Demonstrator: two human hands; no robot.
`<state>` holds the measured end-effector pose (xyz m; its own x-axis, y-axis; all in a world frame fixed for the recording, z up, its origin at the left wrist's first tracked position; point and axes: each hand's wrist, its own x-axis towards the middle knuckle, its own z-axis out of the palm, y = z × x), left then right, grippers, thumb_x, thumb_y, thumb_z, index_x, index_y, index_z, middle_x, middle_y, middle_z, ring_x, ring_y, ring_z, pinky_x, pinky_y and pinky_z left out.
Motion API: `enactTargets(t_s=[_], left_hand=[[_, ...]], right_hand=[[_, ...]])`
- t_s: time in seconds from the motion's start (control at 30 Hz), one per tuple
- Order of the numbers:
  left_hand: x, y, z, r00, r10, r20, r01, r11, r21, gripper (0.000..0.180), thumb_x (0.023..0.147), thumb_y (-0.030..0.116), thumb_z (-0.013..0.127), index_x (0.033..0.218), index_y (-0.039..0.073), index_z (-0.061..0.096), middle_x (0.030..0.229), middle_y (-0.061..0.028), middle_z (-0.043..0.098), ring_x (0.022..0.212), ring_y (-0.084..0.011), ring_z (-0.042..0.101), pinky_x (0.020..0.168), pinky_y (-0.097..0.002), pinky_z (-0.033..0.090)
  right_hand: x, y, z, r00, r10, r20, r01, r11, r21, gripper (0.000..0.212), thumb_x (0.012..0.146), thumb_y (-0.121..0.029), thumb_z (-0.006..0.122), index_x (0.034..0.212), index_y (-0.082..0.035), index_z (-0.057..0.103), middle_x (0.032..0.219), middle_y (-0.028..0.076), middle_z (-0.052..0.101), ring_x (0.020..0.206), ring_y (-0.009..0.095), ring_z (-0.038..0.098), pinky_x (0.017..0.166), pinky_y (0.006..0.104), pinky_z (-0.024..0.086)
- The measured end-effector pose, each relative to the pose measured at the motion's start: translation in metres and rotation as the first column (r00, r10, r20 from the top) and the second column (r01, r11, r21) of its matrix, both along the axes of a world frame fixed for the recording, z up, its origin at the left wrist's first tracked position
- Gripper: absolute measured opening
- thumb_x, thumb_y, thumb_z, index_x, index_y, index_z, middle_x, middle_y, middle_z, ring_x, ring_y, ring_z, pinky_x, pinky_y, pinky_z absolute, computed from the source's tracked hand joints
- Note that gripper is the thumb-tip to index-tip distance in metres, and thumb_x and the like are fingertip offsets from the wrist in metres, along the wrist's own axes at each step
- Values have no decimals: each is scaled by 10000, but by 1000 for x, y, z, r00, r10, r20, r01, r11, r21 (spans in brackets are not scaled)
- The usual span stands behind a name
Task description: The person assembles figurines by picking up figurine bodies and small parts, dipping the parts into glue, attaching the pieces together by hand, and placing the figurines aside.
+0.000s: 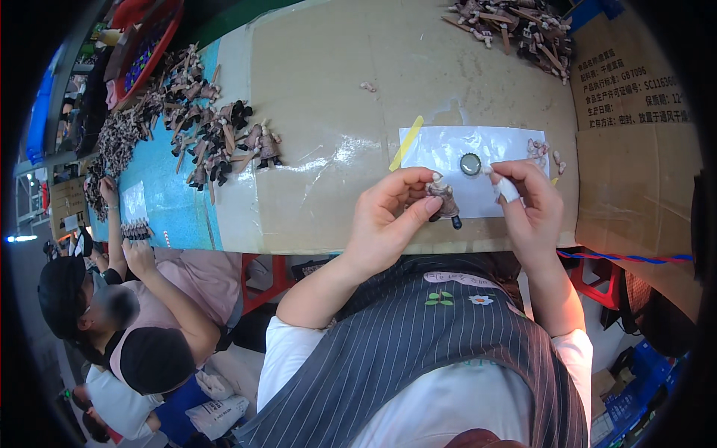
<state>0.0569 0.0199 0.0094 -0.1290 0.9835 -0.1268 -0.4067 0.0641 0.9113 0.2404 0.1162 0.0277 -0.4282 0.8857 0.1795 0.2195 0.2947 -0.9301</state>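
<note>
My left hand (390, 216) is closed on a small figurine (445, 203) with a brownish robe and black feet, held upright over the table's near edge. Between thumb and forefinger, my right hand (527, 205) pinches a tiny pale piece (488, 170); white tape wraps one of its fingers. The two hands are apart. Just beyond them, an upturned bottle cap (470, 164) sits on a white sheet (433, 143); what is inside the cap is too small to make out. Several small pale pieces (537, 151) lie at the sheet's right edge.
Heaps of similar figurines (216, 142) cover the left, with another pile (523, 30) at the far right. Yellow tape (407, 143) marks the sheet's left side. A cardboard box (635, 179) borders the right. At left, a co-worker's hands (138, 256) are near a row of figurines.
</note>
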Motion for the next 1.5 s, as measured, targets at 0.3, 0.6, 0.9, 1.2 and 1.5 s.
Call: enactTargets(t_s=[0.3, 0.6, 0.9, 1.2, 1.5], left_hand=[[18, 2, -1, 995, -51, 81, 46, 996, 72, 294, 909, -32, 587, 1198, -44, 527, 1085, -80, 606, 1007, -135, 586, 878, -270, 491], [22, 0, -4, 999, -46, -21, 48, 997, 60, 277, 892, -29, 613, 1164, -31, 564, 1062, -73, 626, 974, -129, 597, 861, -265, 489], [25, 5, 14, 785, 82, -614, 97, 963, 253, 267, 835, -87, 611, 1101, -63, 603, 1003, -134, 656, 889, -183, 639, 787, -284, 503], [38, -2, 18, 709, 129, -693, 99, 955, 279, 269, 825, -102, 594, 1091, -64, 593, 957, -174, 639, 801, -274, 646, 710, -318, 518], [43, -4, 18, 663, 174, -728, 125, 933, 337, 274, 796, -129, 605, 1067, -89, 592, 940, -187, 648, 780, -258, 652, 703, -303, 523]], right_hand=[[8, -17, 13, 989, 121, -91, -118, 992, 36, 204, 807, 96, 570, 985, 38, 651, 860, 127, 641, 790, 219, 641, 699, 284, 499], [14, -18, 6, 985, 170, -7, -167, 978, 128, 335, 703, 139, 547, 1006, 32, 641, 861, 157, 635, 775, 283, 640, 679, 327, 510], [18, -20, 10, 975, 165, 151, -211, 901, 378, 403, 613, 92, 564, 1009, 49, 622, 880, 159, 611, 748, 326, 615, 636, 381, 499], [26, -23, 9, 956, 225, 189, -289, 835, 467, 427, 589, 81, 600, 1015, 86, 612, 801, 130, 564, 656, 277, 565, 554, 358, 465], [31, -28, 6, 963, 239, 126, -270, 817, 509, 466, 557, 80, 604, 1023, 103, 607, 800, 128, 570, 630, 267, 566, 515, 342, 466]])
